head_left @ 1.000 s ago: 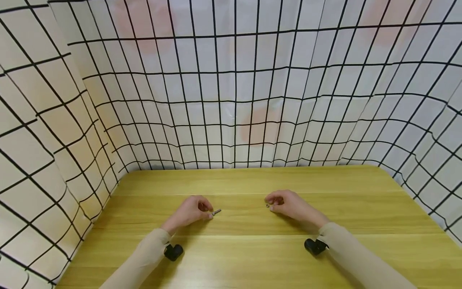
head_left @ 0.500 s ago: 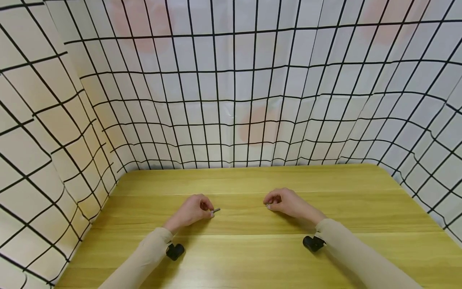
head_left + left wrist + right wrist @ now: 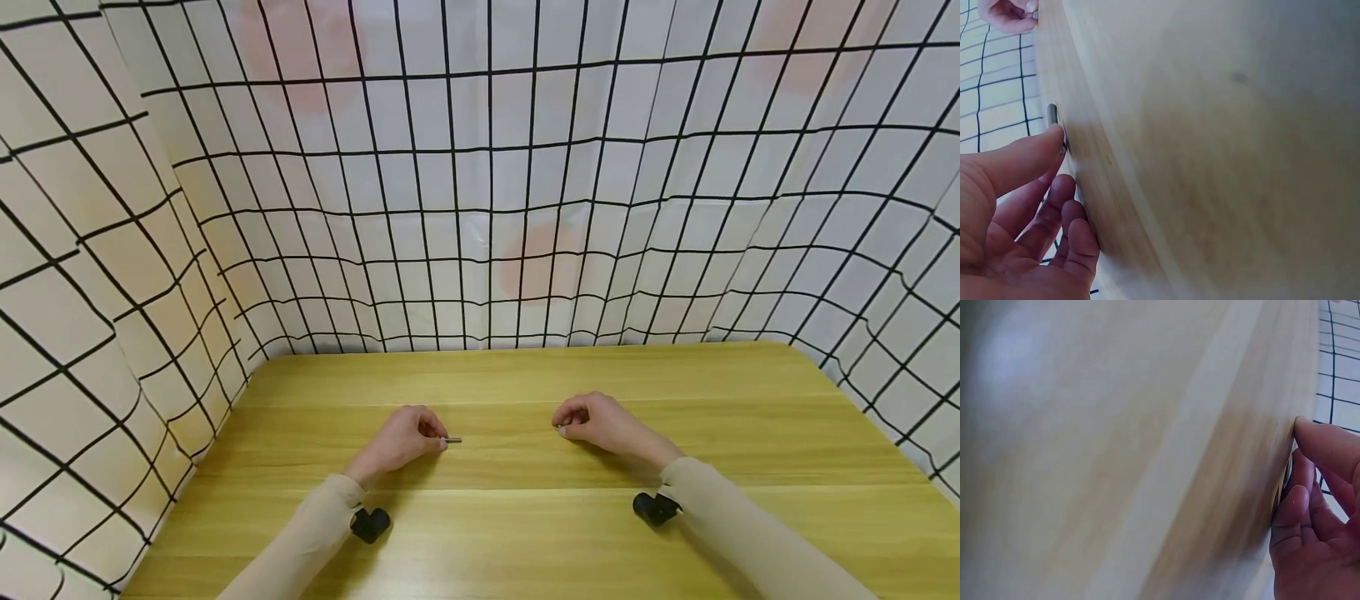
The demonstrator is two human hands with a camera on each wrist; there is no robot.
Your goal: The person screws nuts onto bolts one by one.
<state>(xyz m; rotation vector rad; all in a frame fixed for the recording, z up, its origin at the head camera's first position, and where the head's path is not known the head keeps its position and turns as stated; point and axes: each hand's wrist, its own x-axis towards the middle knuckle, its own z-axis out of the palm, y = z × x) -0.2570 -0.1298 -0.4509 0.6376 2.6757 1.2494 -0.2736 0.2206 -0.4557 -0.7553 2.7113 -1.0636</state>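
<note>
In the head view my left hand pinches a metal bolt between thumb and index finger, low over the wooden table. The bare shank points right, toward the other hand, and the head end is covered by the fingertips. The left wrist view shows the bolt tip sticking out past the thumb, with the other fingers curled loosely. Across a gap to the right, my right hand pinches a small metal nut at the tabletop, mostly hidden by its fingertips.
The yellow wooden table spreads around both hands. A white sheet wall with black grid lines encloses its back and sides. Dark cameras are strapped to the wrists.
The bolt has turned from slanting upward to nearly level in my left fingers. The right thumb and finger have closed on the nut, which showed more openly between them before.
</note>
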